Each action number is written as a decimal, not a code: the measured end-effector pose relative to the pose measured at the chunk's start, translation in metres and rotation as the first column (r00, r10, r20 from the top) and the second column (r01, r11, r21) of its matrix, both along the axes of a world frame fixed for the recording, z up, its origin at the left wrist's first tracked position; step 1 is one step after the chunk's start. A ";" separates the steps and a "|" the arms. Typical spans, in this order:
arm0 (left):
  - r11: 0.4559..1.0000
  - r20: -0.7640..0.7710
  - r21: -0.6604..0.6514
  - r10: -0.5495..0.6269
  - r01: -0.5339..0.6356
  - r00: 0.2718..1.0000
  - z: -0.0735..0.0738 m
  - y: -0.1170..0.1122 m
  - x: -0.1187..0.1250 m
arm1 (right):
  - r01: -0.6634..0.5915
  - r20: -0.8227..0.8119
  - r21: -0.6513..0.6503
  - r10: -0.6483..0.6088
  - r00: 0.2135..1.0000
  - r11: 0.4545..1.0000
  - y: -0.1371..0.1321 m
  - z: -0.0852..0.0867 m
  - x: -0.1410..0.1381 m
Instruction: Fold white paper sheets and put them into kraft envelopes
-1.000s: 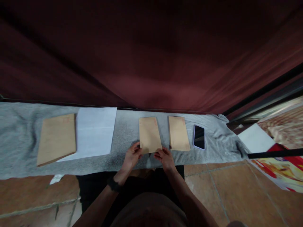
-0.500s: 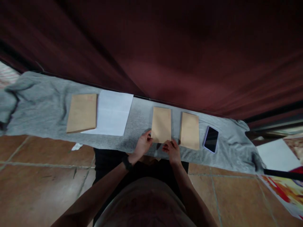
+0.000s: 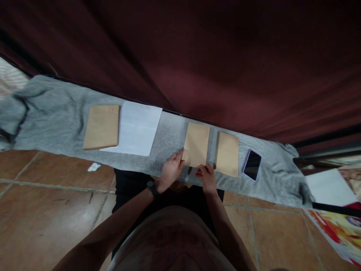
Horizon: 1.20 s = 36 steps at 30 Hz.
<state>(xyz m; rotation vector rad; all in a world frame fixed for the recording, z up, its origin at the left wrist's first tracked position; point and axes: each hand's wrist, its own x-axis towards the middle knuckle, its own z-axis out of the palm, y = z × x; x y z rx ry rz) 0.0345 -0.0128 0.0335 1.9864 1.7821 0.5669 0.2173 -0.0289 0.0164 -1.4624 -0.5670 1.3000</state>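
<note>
A brown paper envelope [image 3: 196,145] lies slightly tilted in front of me, a small red print near its upper right corner. At its lower left corner, my left hand [image 3: 172,166] has the edge between thumb and fingers. My right hand [image 3: 207,178] pinches the bottom edge close to the right corner, its fingers curled. Just right of it rests another stack of brown envelopes [image 3: 227,154]. Farther left, a thicker stack of brown envelopes [image 3: 102,127] overlaps white paper sheets [image 3: 138,130].
A grey cloth [image 3: 56,120] covers the narrow table. A phone with a purple edge [image 3: 252,165] lies to the right. Dark red curtain [image 3: 180,75] hangs behind the table. A white scrap [image 3: 94,166] is on the tiled floor [image 3: 64,210].
The envelope between my hands has turned a little clockwise and moved slightly right, its red print now showing more clearly. My left hand has come further onto its corner. The view has shifted slightly.
</note>
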 end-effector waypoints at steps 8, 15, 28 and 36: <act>0.870 -0.296 0.208 -0.380 0.447 0.876 -0.004 -0.005 0.007 | -0.147 0.136 -0.071 0.155 0.978 0.987 0.002 -0.003 0.013; 0.869 -0.291 0.125 -0.429 0.478 0.855 -0.012 -0.008 0.016 | -0.206 0.265 -0.107 0.228 0.937 0.973 -0.002 0.005 0.024; 0.838 -0.237 0.099 -0.503 0.536 0.831 -0.014 0.066 0.028 | -0.214 0.345 -0.090 0.232 0.910 0.973 0.008 -0.003 0.020; 0.850 -0.265 0.123 -0.469 0.512 0.842 -0.016 0.139 0.060 | -0.190 0.302 -0.063 0.200 0.932 0.980 0.007 -0.002 0.016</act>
